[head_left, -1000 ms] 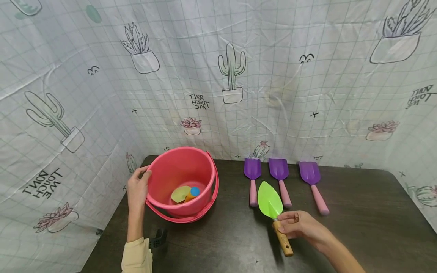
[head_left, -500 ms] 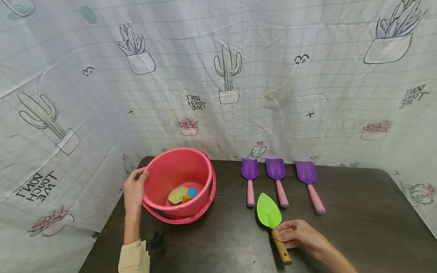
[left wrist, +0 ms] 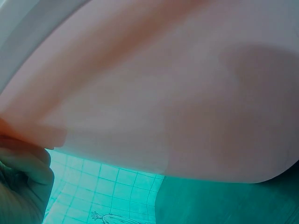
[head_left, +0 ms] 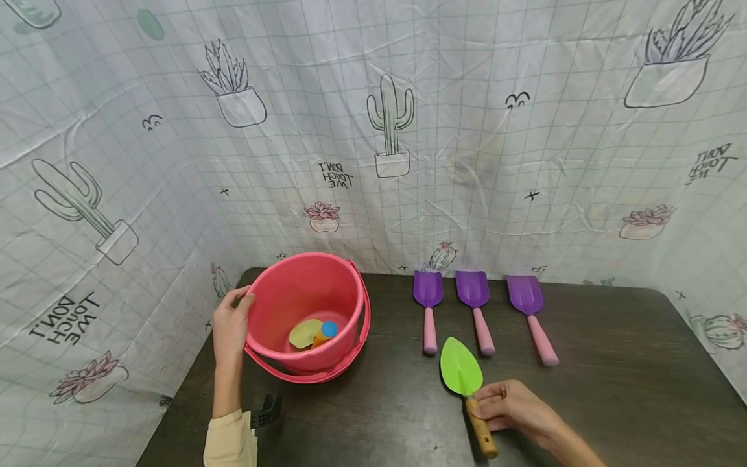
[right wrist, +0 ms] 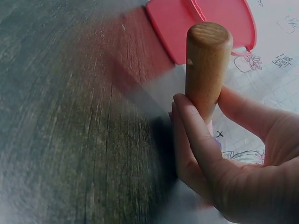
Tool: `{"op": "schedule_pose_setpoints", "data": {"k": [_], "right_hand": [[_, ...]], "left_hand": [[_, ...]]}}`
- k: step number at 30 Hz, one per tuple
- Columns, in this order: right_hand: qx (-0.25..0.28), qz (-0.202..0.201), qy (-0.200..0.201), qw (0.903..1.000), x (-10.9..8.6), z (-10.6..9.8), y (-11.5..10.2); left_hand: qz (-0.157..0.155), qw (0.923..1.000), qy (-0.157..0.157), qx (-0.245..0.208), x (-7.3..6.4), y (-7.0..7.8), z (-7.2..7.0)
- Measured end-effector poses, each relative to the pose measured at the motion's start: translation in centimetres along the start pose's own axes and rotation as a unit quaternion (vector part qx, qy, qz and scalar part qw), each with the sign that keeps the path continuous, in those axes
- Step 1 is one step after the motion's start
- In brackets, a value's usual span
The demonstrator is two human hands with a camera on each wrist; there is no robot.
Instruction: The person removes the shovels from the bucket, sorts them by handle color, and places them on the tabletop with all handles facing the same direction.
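Note:
At the left of the head view, my left hand [head_left: 231,327] grips the rim of a pink bucket [head_left: 335,344], fingers outside and thumb at the edge. The bucket leans, its mouth facing me. Inside lie a pale yellow piece [head_left: 305,333] and an orange piece with a blue end [head_left: 328,331]. My right hand [head_left: 516,410] pinches the wooden handle of a garden trowel [head_left: 461,368], whose leaf-shaped green blade points away from me, low over the table. In the right wrist view the handle's rounded end [right wrist: 209,39] sticks up past the fingers.
Three purple shovels with pink handles, a left one [head_left: 428,311], a middle one [head_left: 475,311] and a right one [head_left: 531,318], lie in a row at the back of the dark table [head_left: 613,363]. A cactus-print curtain [head_left: 478,143] hangs close behind and at both sides.
My right hand has brought the trowel a little toward me and lower, away from the purple shovels. The left hand and the bucket have stayed put; the head view has shifted slightly.

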State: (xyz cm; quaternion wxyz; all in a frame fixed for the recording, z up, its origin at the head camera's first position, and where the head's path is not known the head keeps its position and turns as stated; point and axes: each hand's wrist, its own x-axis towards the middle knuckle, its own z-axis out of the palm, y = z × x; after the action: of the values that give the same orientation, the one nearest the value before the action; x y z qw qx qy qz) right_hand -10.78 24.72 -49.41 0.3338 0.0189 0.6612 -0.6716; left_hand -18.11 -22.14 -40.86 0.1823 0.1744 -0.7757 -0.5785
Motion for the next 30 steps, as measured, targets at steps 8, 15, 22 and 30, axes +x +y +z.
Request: {"op": "schedule_pose_setpoints", "data": {"k": [8,15,22,30], "right_hand": [[-0.018,0.002,0.014,0.9997,0.0,0.4,0.1],[-0.037,-0.002,0.015,0.9992,0.0,1.1,0.1],[-0.063,-0.002,0.004,0.998,-0.1,1.7,0.1],[-0.095,0.005,0.017,0.9953,-0.3,2.2,0.0]], "left_hand": [[-0.003,1.0,-0.002,0.0,0.0,-0.1,-0.1],[0.001,1.0,-0.004,0.0,0.1,0.0,0.0],[0.001,1.0,-0.007,0.0,0.1,0.0,-0.1],[-0.001,1.0,-0.008,-0.002,0.0,-0.1,-0.1]]}}
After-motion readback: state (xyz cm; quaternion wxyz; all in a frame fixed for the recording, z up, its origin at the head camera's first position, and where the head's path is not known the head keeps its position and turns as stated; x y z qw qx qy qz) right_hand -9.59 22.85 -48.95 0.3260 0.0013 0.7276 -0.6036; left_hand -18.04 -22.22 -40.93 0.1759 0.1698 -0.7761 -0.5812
